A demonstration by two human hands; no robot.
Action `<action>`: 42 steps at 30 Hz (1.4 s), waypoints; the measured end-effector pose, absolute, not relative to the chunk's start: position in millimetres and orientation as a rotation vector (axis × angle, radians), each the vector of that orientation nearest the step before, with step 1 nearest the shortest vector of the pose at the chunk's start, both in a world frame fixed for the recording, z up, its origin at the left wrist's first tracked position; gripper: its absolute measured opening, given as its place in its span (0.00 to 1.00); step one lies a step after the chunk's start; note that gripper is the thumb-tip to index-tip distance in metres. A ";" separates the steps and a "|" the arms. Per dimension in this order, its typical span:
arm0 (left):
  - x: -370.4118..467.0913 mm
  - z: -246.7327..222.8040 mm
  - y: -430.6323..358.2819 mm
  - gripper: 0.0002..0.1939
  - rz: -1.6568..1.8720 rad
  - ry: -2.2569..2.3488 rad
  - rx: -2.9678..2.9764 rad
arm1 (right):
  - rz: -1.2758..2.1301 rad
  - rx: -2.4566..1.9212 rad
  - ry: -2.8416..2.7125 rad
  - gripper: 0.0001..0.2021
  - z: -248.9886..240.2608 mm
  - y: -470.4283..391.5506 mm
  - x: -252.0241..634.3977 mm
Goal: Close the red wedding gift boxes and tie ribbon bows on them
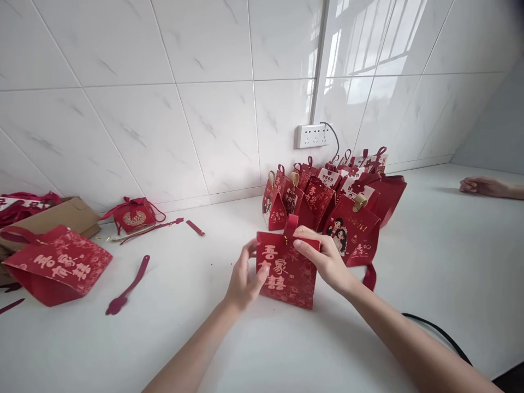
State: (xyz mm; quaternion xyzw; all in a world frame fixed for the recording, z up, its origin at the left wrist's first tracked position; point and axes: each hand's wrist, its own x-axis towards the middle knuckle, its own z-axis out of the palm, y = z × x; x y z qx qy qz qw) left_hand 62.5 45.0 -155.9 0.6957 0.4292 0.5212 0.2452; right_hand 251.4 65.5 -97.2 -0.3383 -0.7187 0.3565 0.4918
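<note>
Between my two hands stands a red gift box (pixel 282 289) with pink lettering and a dark red strap loop (pixel 291 225) at its top edge. My left hand (pixel 245 275) grips its left side, thumb across the front and fingers behind. At the upper right corner, my right hand (pixel 323 256) pinches the box with its thumb on the front; the other fingers are partly hidden behind it. Just behind my right hand is a red gift box with a cartoon couple (pixel 360 234). A loose dark red strap with a flower-shaped end (pixel 129 286) lies to the left.
Several finished-looking red boxes (pixel 315 202) crowd together by the wall under a power strip (pixel 313 136). At left are another red box (pixel 57 265), a cardboard box (pixel 73 218) and a small red pouch (pixel 133 215). Another person's hand (pixel 477 185) rests at far right; a black cable (pixel 438 330) curves nearby.
</note>
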 end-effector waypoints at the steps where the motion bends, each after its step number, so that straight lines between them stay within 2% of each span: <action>1: 61.9 -154.0 44.0 0.19 1.355 1.141 1.847 | 0.898 -0.850 -1.730 0.12 -97.5 66.0 251.5; 3: 60.8 -152.4 42.0 0.14 1.311 1.124 1.820 | 0.852 -0.904 -1.683 0.12 -99.1 66.7 251.2; 6: 59.8 -153.3 40.4 0.12 1.347 1.132 1.873 | 0.584 -0.820 -1.668 0.16 -102.8 66.9 249.5; 8: 61.4 -150.0 40.5 0.14 1.348 1.091 1.870 | 0.437 -0.721 -1.718 0.19 -104.3 66.3 248.1; 11: 71.0 -130.4 41.2 0.20 1.506 1.029 1.813 | 0.338 -0.657 -1.853 0.14 -103.7 64.5 246.9; 14: 86.3 -102.0 41.5 0.17 1.619 1.105 1.870 | 0.285 -0.633 -1.887 0.08 -102.2 63.5 246.5; 19: 97.5 -87.7 42.4 0.09 1.583 1.217 1.795 | 0.242 -0.635 -1.846 0.07 -103.2 64.5 246.3; 28: 95.9 -104.5 39.9 0.12 1.610 1.231 1.687 | 0.075 -0.577 -1.854 0.12 -109.2 64.8 245.7; 42: 95.8 -102.0 42.7 0.11 1.583 1.175 1.671 | 0.081 -0.579 -1.837 0.08 -106.9 63.7 246.8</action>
